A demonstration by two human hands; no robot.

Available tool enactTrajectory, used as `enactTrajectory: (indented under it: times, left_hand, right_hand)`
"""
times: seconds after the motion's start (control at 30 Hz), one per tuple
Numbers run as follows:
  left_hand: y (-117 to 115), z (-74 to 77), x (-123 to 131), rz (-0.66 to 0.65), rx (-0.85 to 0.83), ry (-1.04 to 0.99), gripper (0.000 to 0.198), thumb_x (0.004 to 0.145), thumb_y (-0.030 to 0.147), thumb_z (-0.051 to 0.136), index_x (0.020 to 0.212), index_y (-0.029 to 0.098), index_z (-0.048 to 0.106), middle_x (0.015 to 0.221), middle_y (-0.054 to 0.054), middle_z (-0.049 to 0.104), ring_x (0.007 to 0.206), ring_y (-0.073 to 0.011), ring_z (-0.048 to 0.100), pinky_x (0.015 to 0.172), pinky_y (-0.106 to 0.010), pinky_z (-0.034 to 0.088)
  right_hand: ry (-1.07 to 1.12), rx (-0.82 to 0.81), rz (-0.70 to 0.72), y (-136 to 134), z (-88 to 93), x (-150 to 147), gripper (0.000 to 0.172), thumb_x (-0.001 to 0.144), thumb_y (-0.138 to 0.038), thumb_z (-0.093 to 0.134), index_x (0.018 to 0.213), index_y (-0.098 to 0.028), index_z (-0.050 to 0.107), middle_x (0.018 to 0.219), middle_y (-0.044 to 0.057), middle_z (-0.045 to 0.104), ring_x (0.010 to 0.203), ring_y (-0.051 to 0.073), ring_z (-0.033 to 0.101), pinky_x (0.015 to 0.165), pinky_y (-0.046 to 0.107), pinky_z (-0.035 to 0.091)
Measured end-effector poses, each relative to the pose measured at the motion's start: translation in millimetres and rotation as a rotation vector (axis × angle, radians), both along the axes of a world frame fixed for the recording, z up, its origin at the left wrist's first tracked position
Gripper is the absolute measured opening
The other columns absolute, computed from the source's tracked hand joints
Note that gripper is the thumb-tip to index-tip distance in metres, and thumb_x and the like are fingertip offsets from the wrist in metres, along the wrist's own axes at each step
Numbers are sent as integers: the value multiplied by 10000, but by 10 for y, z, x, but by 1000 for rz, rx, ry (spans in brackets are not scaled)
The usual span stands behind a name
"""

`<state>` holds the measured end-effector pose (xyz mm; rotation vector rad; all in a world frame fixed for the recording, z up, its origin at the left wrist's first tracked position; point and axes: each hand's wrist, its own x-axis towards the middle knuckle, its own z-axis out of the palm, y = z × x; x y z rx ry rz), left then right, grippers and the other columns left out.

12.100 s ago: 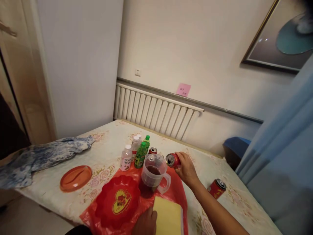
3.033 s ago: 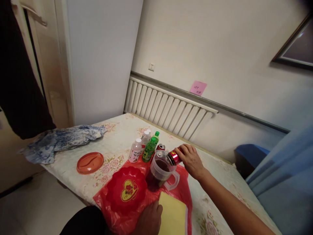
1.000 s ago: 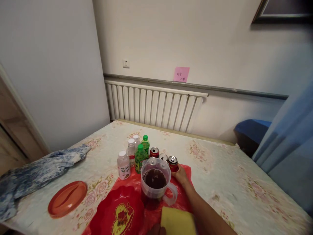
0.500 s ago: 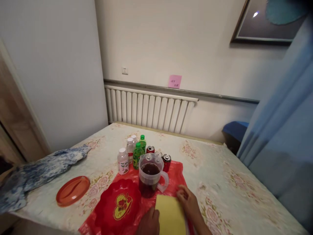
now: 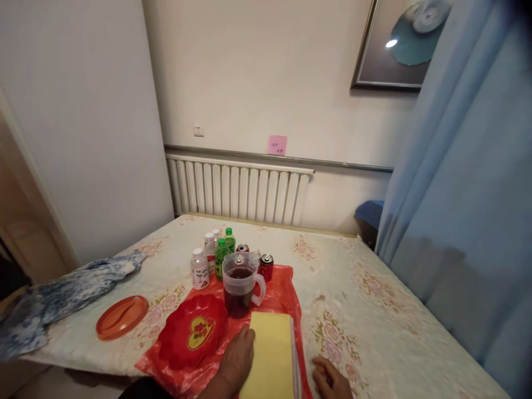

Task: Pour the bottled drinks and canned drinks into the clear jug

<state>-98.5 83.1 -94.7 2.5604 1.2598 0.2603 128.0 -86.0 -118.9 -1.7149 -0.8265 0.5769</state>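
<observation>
My left hand (image 5: 238, 357) is closed at the left edge of a folded yellow cloth (image 5: 271, 354), fingers together against it. The cloth has a striped right edge and lies on a red plastic sheet (image 5: 283, 288). To the right of the cloth, apart from it, my right hand (image 5: 331, 379) is low over the flowered tablecloth, fingers curled in and nothing visible in them. Beyond the cloth stands a clear plastic jug (image 5: 239, 296) of dark liquid, its handle to the right. A red scalloped dish (image 5: 172, 335) with a gold heart sits left of my left hand.
Behind the jug are green-capped bottles (image 5: 221, 260), white-capped bottles (image 5: 200, 271) and drink cans (image 5: 266, 269). An orange-red lid (image 5: 122, 317) lies on the left. Blue-white fabric (image 5: 78, 293) covers the left table edge. A blue curtain (image 5: 449, 194) hangs at right.
My right hand has come away from the cloth's right side, down and to the right. My left hand remains at the cloth's left edge. The view has shifted right.
</observation>
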Motion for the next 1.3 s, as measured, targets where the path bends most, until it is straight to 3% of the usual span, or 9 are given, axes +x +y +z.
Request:
enactTrajectory:
  times: [0.33,0.57,0.7,0.83,0.93,1.0,1.07,1.2,1.3]
  left_hand:
    - [-255,112,20,77,11,-48,278,918,104,360,1019,186,606,1123,-77,625,1074,-186,572,980,-297,410]
    - [-462,180,54,37,-58,-359,236,913,173,359,887,210,591,987,-86,634,983,-214,574,926,-329,437]
    - [-474,401,189,26,-185,-557,260,923,339,363,785,225,551,857,-67,636,863,-217,589,838,-329,449]
    - [-466,644,352,101,-259,-619,437,964,481,202,725,241,479,682,-17,579,665,-194,572,675,-306,445]
    - [-467,774,429,157,-287,-647,508,955,557,156,692,248,462,617,3,541,633,-195,554,664,-309,428]
    - [-460,808,458,197,-302,-647,536,944,588,142,668,250,453,609,-2,540,646,-203,556,670,-316,420]
    - [-445,792,476,235,-325,-631,558,937,602,121,640,252,439,617,-16,552,656,-212,565,663,-323,415]
    - [-404,672,499,285,-391,-566,592,932,577,68,579,258,420,608,-56,579,648,-237,590,637,-339,414]
    - [-383,591,504,303,-431,-512,580,927,552,88,567,260,437,617,-91,617,682,-264,628,648,-349,427]
  right_hand:
    - [-53,52,-17,4,-44,11,391,645,-538,610,805,-222,774,723,69,754,715,301,699,665,361,550]
    - [-40,73,24,-25,95,-66,313,722,-501,578,732,-224,721,720,44,722,711,261,665,670,338,518]
    - [12,52,40,33,324,-139,328,758,-514,551,628,-219,612,567,-8,585,540,189,545,529,291,423]
    - [-17,107,55,102,728,-256,448,841,-583,492,565,-231,490,520,-27,507,525,162,490,539,282,378]
    - [-50,163,25,147,1004,-355,538,874,-654,422,532,-239,443,498,-26,475,517,157,461,546,290,366]
    - [-31,181,7,195,1084,-408,585,871,-701,392,508,-244,428,469,-25,454,502,155,446,551,297,372]
    - [91,151,9,265,1058,-449,623,854,-749,371,483,-248,402,429,-33,413,455,141,408,512,291,357]
    - [515,6,6,417,810,-515,673,814,-829,283,462,-257,323,377,-65,303,333,92,288,381,252,238]
    - [562,-31,-6,480,632,-555,679,821,-823,279,448,-256,308,357,-71,281,297,77,269,354,233,203]
